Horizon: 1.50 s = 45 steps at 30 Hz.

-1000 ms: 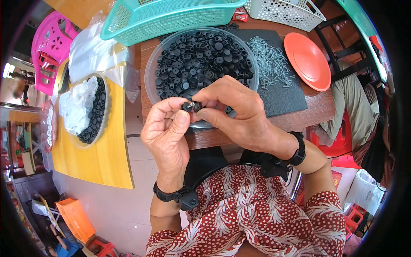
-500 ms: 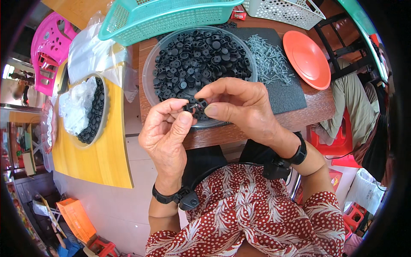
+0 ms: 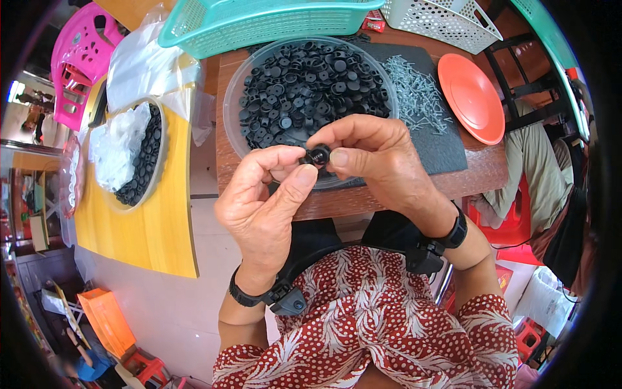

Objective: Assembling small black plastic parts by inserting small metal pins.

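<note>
Beyond right hand (image 3: 392, 165): tub (image 3: 232, 104), partly hidden; screws (image 3: 414, 97), orange plate (image 3: 472, 98) alongside.

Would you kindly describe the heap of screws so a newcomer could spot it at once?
On the brown table, find the big round clear tub of black parts. To its right shows a dark mat, with the heap of screws on it. It alone is a loose scatter of thin silvery pieces, between the tub and the orange-red plate.

Black part (image 3: 320, 153), red-and-white patterned shirt (image 3: 379, 301)
</note>
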Tool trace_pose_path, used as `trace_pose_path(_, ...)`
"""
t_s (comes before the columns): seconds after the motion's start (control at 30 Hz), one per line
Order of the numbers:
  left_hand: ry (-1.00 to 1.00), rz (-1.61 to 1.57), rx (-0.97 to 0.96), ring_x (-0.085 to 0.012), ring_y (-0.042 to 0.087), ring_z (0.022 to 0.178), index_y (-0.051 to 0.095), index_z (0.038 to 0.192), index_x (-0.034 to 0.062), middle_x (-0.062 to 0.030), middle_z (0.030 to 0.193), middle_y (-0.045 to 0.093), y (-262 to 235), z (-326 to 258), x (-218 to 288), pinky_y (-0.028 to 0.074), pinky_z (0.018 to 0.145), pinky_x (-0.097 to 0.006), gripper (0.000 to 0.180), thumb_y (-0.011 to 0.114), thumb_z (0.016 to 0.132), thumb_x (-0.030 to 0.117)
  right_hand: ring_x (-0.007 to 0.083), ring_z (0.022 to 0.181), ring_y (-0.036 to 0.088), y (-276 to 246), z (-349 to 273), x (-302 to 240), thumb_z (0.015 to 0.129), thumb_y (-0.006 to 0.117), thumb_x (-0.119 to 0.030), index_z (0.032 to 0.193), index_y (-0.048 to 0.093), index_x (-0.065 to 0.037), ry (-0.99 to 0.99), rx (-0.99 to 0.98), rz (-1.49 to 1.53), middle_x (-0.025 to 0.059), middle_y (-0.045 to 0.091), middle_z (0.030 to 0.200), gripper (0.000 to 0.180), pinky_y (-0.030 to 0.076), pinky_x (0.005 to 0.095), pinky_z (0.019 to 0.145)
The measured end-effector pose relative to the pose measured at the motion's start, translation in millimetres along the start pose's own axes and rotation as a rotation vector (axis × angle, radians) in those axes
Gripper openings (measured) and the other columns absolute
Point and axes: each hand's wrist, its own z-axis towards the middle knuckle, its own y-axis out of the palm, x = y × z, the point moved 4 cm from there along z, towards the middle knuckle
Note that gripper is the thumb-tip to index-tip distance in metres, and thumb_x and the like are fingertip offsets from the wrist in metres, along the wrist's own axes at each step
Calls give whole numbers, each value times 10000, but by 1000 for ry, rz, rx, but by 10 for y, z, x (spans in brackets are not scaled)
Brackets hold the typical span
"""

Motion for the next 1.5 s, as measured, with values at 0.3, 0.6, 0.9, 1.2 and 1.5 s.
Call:
trace_pose_path(0.3,-1,39,23,-44,513,695,625,938,-41,-17,812,612,-6,8,-6,429,629,-172,172,705,790,-9,77,772,591,-6,12,17,818,628,0,1009,665,-2,5,13,-61,33,660,852,195,489,222,708)
trace_pose_path(0.6,-10,112,7,-42,512,698,627,942,-32,-7,798,606,-33,14,-34,432,635,-172,187,716,781,-1,76,772,586,33,-8,-15,813,628,10,1007,670,1,-58,57,-222,33,659,851,198,486,223,712)
trace_pose_path(0.9,-79,50,-7,-33,527,712,608,1013,-30,6,818,596,-2,25,-72,448,661,-160,286,726,753,-35,61,793,550,46,-52,-40,821,597,42,1008,677,-14,-244,70,-378,24,626,849,211,452,204,690)
trace_pose_path(1.2,-125,35,-34,-34,529,706,620,1054,-39,3,810,596,18,38,-57,443,607,-149,336,728,736,-56,55,751,563,43,-65,-18,801,634,20,912,653,14,-200,169,-232,20,630,818,113,467,206,653)
trace_pose_path(1.5,-155,94,-109,-48,527,712,652,1039,-33,1,797,593,53,46,-86,437,607,-162,348,752,705,-40,55,716,569,-22,-74,-45,770,653,28,880,663,4,-292,145,-308,18,636,762,113,462,202,626)
